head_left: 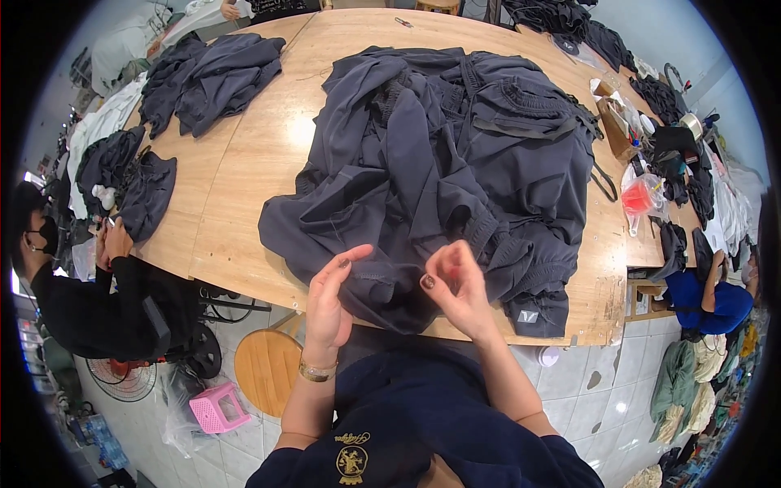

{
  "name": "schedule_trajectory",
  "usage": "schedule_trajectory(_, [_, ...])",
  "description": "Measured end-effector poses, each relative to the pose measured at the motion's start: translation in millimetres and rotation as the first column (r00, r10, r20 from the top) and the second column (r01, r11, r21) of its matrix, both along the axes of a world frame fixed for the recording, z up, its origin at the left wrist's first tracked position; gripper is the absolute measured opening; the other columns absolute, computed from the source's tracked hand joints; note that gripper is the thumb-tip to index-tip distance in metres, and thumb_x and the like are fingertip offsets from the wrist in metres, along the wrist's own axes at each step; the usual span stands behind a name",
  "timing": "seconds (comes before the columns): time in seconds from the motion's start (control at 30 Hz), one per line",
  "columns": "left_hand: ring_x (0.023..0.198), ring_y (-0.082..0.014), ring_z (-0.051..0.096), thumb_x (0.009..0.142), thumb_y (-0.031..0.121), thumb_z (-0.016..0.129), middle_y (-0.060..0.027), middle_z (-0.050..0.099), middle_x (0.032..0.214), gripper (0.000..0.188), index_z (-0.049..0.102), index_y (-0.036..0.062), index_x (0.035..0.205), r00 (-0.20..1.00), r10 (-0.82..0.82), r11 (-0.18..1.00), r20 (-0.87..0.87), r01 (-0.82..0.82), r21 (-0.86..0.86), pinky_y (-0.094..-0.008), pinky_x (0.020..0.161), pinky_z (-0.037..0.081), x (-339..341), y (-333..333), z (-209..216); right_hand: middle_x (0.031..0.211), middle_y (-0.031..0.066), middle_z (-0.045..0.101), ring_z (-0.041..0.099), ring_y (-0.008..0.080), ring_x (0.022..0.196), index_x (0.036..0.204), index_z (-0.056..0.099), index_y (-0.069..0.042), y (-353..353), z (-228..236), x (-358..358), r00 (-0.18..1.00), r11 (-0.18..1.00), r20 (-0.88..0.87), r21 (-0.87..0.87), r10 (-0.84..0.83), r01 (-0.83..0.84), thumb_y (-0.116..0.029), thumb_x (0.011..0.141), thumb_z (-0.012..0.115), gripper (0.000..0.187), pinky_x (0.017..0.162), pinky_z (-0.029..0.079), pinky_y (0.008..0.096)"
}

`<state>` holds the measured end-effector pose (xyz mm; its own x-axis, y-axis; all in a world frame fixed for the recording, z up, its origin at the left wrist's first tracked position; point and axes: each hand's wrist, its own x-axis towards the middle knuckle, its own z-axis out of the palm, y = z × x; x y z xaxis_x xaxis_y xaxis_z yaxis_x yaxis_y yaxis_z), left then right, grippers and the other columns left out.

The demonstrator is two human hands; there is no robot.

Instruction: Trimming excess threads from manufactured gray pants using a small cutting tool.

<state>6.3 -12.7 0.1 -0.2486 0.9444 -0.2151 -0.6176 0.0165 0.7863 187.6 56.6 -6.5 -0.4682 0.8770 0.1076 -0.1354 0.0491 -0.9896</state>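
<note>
A heap of dark grey garments (407, 163) with gathered elastic bands is spread over the near middle of the wooden table. My left hand (328, 309) is raised at the table's near edge, in front of the heap; its fingers are stretched out and nothing shows in them. To its right, my right hand (462, 294) has its fingers curled in toward the palm, over the near folds of cloth. A hint of red shows between those fingers, too small to name. A garment corner with a small light patch (528, 316) hangs by the near right edge.
More dark garments (220, 81) lie at the far left of the table (252, 154). A masked person (98, 293) in black handles dark cloth at left; another in blue (716, 301) sits at right. A round wooden stool (268, 370) and pink stool (220, 409) stand on the floor.
</note>
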Motion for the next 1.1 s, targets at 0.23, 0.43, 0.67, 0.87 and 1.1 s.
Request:
schedule_trajectory(0.23, [0.089,-0.0144,0.061,0.096,0.011,0.042,-0.0105,0.064,0.099,0.024,0.056,-0.0041,0.108,0.998,-0.032,0.999,0.062,0.033,-0.004,-0.0254,0.082,0.048,-4,0,-3,0.058,0.01,0.046,0.048,0.0221,0.05,0.08,0.049,-0.003,0,-1,6,0.851,0.923,0.522,0.299,0.055,-0.243,-0.028,0.079,0.067,0.031,0.051,0.038,0.0318])
schedule_trajectory(0.43, [0.088,-0.0129,0.06,0.096,0.011,0.044,-0.008,0.062,0.098,0.019,0.055,-0.0013,0.107,0.992,-0.028,0.999,0.123,0.031,-0.029,-0.0249,0.08,0.048,-6,-1,-11,0.06,0.0137,0.051,0.053,0.0317,0.054,0.078,0.051,-0.002,3,4,-1,0.832,0.88,0.553,0.379,0.034,-0.288,-0.03,0.078,0.067,0.032,0.052,0.04,0.0361])
schedule_trajectory(0.67, [0.09,-0.01,0.057,0.095,0.009,0.046,-0.0056,0.06,0.1,0.019,0.055,-0.0011,0.108,0.996,-0.018,0.999,0.088,0.02,-0.025,-0.0226,0.081,0.046,-3,-1,-8,0.063,0.0118,0.055,0.054,0.032,0.055,0.073,0.047,-0.003,7,8,-7,0.827,0.843,0.561,0.426,0.037,-0.327,-0.038,0.083,0.062,0.039,0.05,0.04,0.0376])
schedule_trajectory(0.87, [0.093,-0.008,0.053,0.095,0.009,0.046,-0.0044,0.057,0.102,0.02,0.055,-0.0012,0.109,0.999,0.034,0.999,0.028,-0.034,-0.021,-0.0216,0.084,0.042,-4,-1,-12,0.063,0.0121,0.055,0.055,0.0311,0.055,0.075,0.048,-0.003,10,7,-3,0.837,0.842,0.546,0.449,0.005,-0.298,-0.033,0.083,0.063,0.035,0.049,0.041,0.0354])
schedule_trajectory(1.1, [0.089,-0.0048,0.047,0.096,0.012,0.046,-0.0014,0.056,0.099,0.02,0.056,-0.0008,0.109,0.994,0.078,0.996,-0.073,-0.08,-0.031,-0.0184,0.083,0.037,-1,-1,-15,0.073,0.0038,0.061,0.055,0.0078,0.062,0.102,0.059,-0.002,-2,8,-24,0.967,0.921,0.246,0.387,-0.065,-0.036,-0.011,0.068,0.079,0.04,0.056,0.044,0.0225])
